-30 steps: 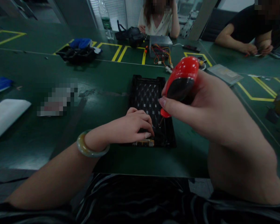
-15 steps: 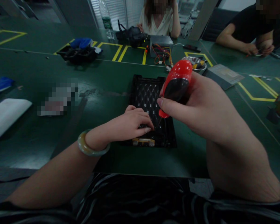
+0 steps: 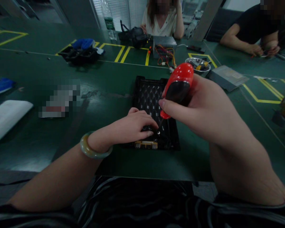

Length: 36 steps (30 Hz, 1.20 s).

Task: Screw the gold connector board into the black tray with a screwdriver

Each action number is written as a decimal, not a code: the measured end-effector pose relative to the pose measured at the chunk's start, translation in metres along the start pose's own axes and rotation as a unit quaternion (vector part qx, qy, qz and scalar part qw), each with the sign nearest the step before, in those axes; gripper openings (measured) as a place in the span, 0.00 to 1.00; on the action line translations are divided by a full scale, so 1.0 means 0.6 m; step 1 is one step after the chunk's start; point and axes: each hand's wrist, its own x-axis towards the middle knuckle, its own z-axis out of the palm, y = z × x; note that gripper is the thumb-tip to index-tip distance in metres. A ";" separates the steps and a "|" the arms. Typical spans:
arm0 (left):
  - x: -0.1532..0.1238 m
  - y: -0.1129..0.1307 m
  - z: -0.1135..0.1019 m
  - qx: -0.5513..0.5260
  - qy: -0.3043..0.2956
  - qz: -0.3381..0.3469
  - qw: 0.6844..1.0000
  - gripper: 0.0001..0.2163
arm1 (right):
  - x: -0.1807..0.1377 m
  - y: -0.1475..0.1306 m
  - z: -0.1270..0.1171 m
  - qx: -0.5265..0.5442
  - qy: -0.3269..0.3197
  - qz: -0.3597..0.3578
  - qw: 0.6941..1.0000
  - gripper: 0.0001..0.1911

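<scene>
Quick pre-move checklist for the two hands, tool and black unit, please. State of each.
1. Right hand gripping the red-and-black screwdriver: ok.
2. Screwdriver tip seated in a screw: cannot tell; too small and dark.
3. Left hand well away from the shaft's lower end: not ok; its fingertips are right beside it.
4. Black unit lying on the green table: ok.
5. Tan connector piece at the unit's near end uncovered: ok.
6. Left hand bracing the unit firmly: cannot tell.
</scene>
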 end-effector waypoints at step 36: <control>-0.003 0.011 -0.005 -0.249 0.150 -0.004 0.957 0.09 | -0.010 -0.018 -0.019 0.079 0.122 -0.002 0.989 0.05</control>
